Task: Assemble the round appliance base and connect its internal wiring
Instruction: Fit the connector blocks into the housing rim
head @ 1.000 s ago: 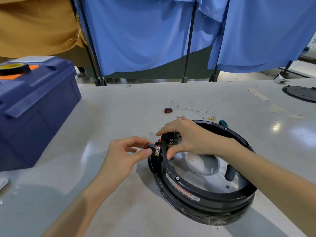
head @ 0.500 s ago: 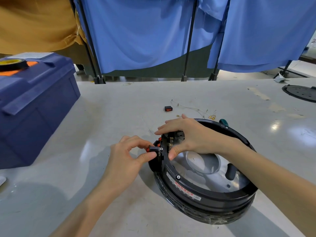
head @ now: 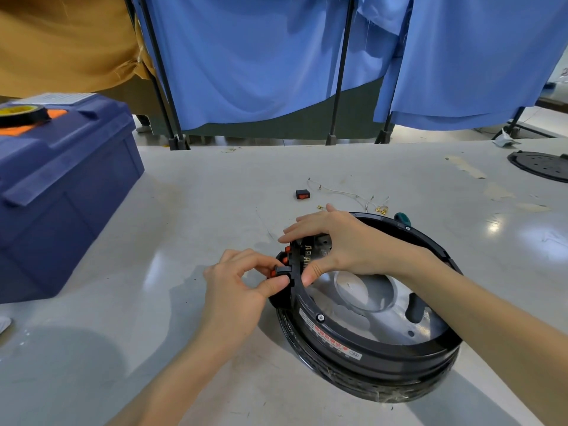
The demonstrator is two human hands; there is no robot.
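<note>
Base: one round base (head: 368,358), lower right, on the tabletop (head: 184,210).
Switches: two; loose switch (head: 302,194) at centre, second switch (head: 282,269) pinched by left grip (head: 236,287).
Right grip (head: 344,244): clasps base rim.

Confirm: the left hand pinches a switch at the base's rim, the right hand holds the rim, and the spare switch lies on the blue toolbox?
Wrong on one point: the head view shows the spare switch on the table behind the base, not on the blue toolbox. The rest stands.
</note>
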